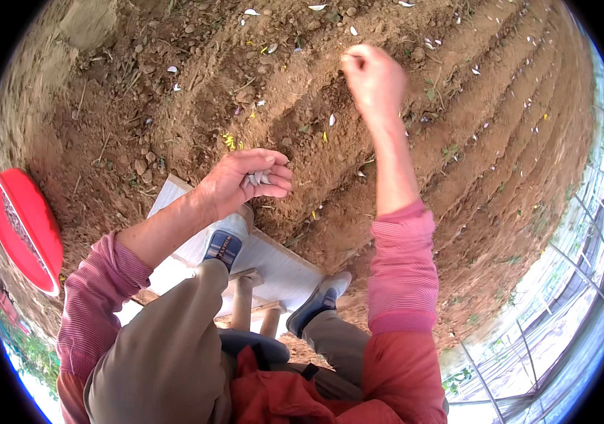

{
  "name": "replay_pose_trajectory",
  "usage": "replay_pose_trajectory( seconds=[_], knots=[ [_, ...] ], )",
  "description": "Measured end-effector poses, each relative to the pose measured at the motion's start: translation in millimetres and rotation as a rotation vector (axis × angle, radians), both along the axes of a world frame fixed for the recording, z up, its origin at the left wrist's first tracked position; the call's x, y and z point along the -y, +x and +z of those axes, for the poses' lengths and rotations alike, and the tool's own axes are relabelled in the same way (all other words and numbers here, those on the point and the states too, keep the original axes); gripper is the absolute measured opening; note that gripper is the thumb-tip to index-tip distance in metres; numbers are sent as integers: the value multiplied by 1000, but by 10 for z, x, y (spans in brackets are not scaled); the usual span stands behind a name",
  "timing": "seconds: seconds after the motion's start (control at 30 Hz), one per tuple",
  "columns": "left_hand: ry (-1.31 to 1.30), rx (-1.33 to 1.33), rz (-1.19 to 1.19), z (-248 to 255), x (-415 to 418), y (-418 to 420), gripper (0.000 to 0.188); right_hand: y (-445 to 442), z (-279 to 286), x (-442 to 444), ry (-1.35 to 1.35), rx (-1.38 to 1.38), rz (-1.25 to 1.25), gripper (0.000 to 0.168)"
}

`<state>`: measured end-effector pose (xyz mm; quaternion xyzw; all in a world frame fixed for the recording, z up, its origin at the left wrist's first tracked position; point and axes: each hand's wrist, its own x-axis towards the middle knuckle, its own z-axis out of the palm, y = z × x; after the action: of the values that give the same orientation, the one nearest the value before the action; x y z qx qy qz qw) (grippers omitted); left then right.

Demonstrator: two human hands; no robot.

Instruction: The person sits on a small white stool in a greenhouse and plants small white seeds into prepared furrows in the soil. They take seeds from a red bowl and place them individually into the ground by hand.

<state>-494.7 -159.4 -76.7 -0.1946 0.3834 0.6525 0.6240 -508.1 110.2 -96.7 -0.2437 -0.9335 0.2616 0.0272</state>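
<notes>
Palm up, my left hand [249,180] cups several pale garlic cloves [258,178] above the tilled soil, near my shoe. My right hand [373,74] is held out farther forward over the soil, its fingers curled in and blurred; whether it holds something cannot be made out. Single white cloves lie scattered along the furrows, one clove [332,120] between my two hands and another clove [353,31] just beyond my right hand.
A red plastic basin [53,233] with small contents stands on the soil at the left. My shoes rest at a pale board [286,262] beside a small wooden-legged stool [242,302]. Furrows run along the right, towards a greenhouse-like frame with sheeting. Yellow petals [229,141] and stones dot the soil.
</notes>
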Motion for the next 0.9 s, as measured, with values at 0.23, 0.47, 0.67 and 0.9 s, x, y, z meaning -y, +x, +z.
replay_pose_trajectory(
  seconds=[0.23,0.47,0.67,0.9],
  knots=[
    [-20,-4,-38,12,-67,-47,29,309,-145,-962,96,-54,-217,11],
    [-41,-5,-36,-14,-16,-59,29,149,-330,-1039,323,72,-63,11],
    [-32,-12,-36,-31,-10,-58,29,225,-426,-1056,184,-25,-163,10],
    [6,-15,-36,-4,-62,-32,29,298,-239,-930,369,-80,-48,10]
  ],
)
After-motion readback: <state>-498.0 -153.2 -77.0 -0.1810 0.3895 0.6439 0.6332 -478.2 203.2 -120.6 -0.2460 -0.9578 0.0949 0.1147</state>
